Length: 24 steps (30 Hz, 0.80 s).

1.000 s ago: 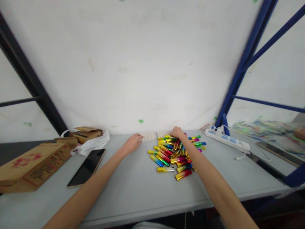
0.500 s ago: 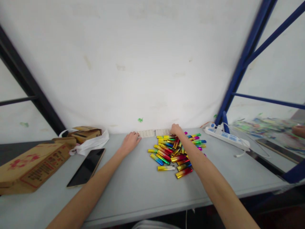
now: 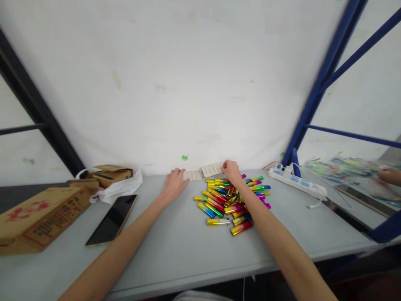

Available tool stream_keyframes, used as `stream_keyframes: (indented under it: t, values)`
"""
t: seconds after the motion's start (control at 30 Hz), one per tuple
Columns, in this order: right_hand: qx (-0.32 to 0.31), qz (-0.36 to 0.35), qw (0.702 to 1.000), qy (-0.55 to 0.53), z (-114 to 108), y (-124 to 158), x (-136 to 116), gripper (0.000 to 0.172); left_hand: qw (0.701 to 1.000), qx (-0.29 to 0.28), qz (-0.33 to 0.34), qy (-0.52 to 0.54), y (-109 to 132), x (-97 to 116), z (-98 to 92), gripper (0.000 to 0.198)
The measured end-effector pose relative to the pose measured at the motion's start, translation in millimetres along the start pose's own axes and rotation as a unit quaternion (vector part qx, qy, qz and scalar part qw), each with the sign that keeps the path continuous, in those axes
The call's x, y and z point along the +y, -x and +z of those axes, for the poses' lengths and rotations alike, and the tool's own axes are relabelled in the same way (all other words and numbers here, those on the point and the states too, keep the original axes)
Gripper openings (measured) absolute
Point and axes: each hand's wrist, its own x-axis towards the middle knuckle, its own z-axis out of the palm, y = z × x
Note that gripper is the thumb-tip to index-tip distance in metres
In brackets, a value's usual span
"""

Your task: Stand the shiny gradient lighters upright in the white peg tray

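Observation:
Two small white trays with rows of pockets lie end to end along the foot of the wall. At the outer end of the left tray (image 3: pixel 194 175) is my left hand (image 3: pixel 174 182), thumb and fingers apart and touching or close to its edge. My right hand (image 3: pixel 231 169) pinches the outer end of the right tray (image 3: pixel 211 169), which sits askew with that end raised. Below my right wrist spreads a loose pile of shiny multicoloured lighters (image 3: pixel 216 202), partly hidden by my forearm.
A dark phone or tablet (image 3: pixel 112 220), a white plastic bag (image 3: pixel 122 188) and cardboard boxes (image 3: pixel 46 217) are on the left. A white power strip (image 3: pixel 297 184) with cables lies right, near a blue frame (image 3: pixel 313 96). Another person's hand (image 3: pixel 390 175) shows at far right.
The right tray has tilted, its right end lifted in my right hand. My left hand has shifted slightly up, its thumb and fingers spreading apart. The lighters have not moved.

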Motion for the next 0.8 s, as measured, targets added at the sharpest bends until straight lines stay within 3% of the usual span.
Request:
stream_keyframes:
  t: [0.23,0.3,0.37,0.43,0.53,0.63,0.7,0.8]
  values:
    - [0.037,-0.048,0.99,-0.129,-7,18,-12,0.013,0.968,0.091,0.054,0.229,-5,33,-19.2,0.103]
    - [0.035,-0.072,0.978,-0.195,-9,29,-15,0.013,0.959,0.08,0.054,0.265,-5,36,-26.2,0.093]
    - [0.027,-0.098,0.96,-0.262,-12,41,-15,0.013,0.952,0.04,0.05,0.3,-1,32,-31.2,0.06]
    - [0.015,-0.11,0.949,-0.296,-12,51,-15,0.015,0.947,0.019,0.029,0.32,7,27,-33.3,0.046]
    - [0.008,-0.085,0.943,-0.323,-8,62,-18,0.017,0.938,-0.019,0.05,0.341,23,27,-34.5,0.071]
    - [0.016,-0.063,0.933,-0.354,-1,68,-26,0.018,0.933,-0.036,0.082,0.35,37,37,-40.2,0.081]
    - [0.027,-0.054,0.926,-0.372,3,71,-30,0.02,0.928,-0.038,0.073,0.363,43,45,-45.9,0.085]
    - [0.059,-0.027,0.917,-0.394,5,76,-33,0.022,0.919,-0.059,0.023,0.389,50,51,-50.0,0.107]
